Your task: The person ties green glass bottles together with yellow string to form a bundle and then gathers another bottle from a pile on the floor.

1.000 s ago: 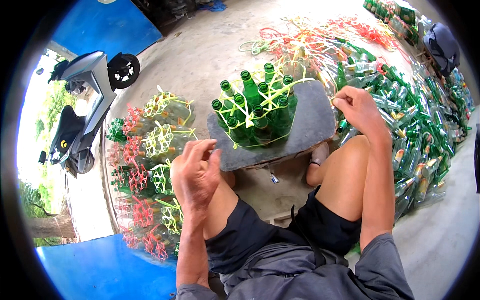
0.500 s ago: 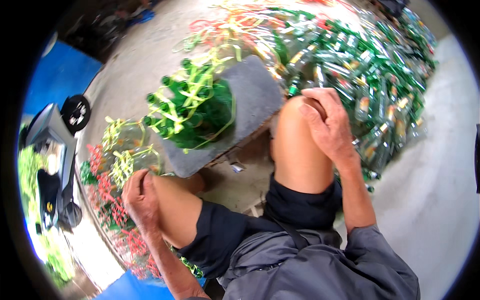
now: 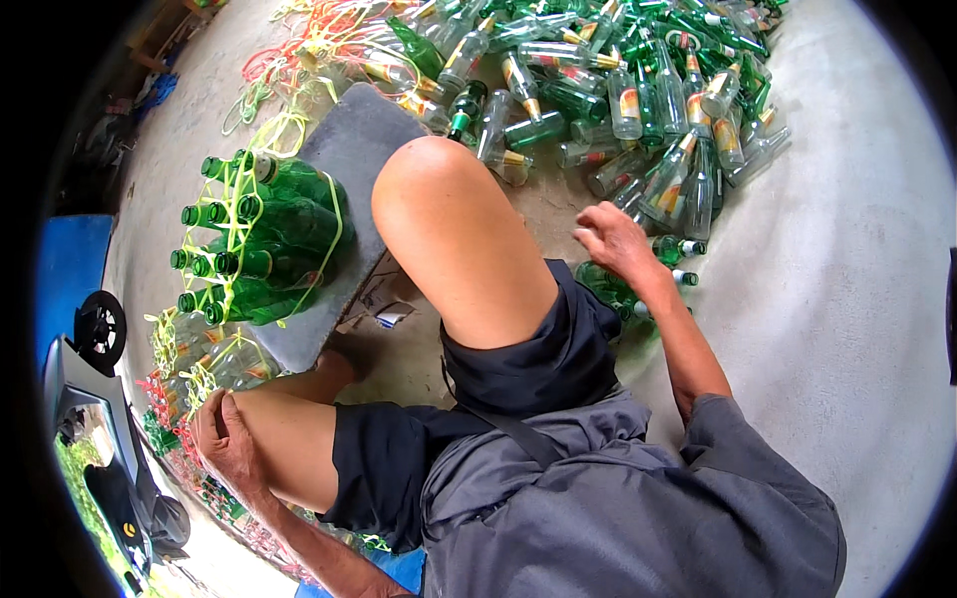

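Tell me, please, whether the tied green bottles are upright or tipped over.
Upright: the tied green bottles stand on the grey board, mouths facing away from it, necks laced with yellow-green straps.

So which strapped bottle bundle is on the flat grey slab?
The green glass bundle in yellow plastic strapping; other strapped bundles, past your left hand, sit off the slab.

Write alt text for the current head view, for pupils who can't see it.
Seated person's left hand rests on the left leg; the right hand hovers, apparently empty, near green bottles. A strapped bundle of green bottles sits on a grey board; loose bottles heap up beyond.
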Motion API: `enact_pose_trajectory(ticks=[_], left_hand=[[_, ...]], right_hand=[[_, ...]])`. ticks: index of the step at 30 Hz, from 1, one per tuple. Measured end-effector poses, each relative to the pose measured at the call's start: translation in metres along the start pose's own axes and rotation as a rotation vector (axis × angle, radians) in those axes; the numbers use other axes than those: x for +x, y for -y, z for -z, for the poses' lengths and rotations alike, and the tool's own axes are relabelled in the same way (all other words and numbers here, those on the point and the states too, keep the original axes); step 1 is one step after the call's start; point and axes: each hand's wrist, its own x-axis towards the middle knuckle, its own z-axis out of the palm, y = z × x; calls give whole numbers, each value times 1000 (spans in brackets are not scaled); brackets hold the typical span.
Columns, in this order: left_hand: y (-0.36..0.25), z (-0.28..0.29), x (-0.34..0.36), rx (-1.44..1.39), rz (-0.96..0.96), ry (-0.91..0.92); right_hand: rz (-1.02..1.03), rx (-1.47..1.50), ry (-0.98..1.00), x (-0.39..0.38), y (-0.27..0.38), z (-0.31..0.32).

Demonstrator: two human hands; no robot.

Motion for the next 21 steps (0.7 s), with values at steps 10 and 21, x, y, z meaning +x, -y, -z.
enact_pose_trajectory(ticks=[10,21], left_hand=[[-1,-1,5,-18,-19,20],[-7,2,3,24,-14,17]], right_hand=[[-226,-149,124,-41,-72,6],[-315,-246,220,-53,-68,15]])
